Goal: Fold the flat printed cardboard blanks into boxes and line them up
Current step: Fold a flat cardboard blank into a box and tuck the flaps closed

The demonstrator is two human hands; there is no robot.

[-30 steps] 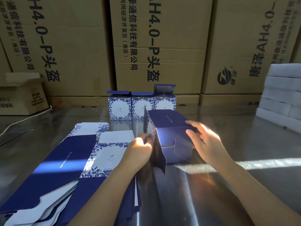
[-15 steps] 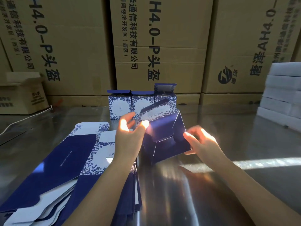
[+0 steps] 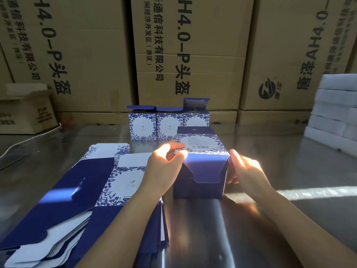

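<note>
And the box (image 3: 201, 171) is coming square now. A second ago it was just an opened sleeve with loose flaps dangling toward the person, and half a second ago it was tipping over in mid-turn between the hands. Now it is lying on its side on the table (image 3: 289, 219) with the barcode panel facing up. The end facing us is closing: the dark blue flaps are folded in and a rounded tongue is sitting across them, though whether it is fully tucked is hard to call from here. The left hand (image 3: 166, 167) is curling its fingers around the upper left corner of that end, gripping the edge, though sun glare is washing out the fingertips. The right hand (image 3: 245, 169) is staying apart, fingers fairly straight, pressing flat against the right wall to brace it. By my read the bottom is all but locked, which is leaving just the stand-up and the slide back. The finished boxes (image 3: 143, 126) are waiting in a row of three just behind, close to this one's far end, so a fourth slot is opening up on the right. The flat blanks (image 3: 81, 190) are still piled thick beside the left forearm, so plenty of work is remaining.
</note>
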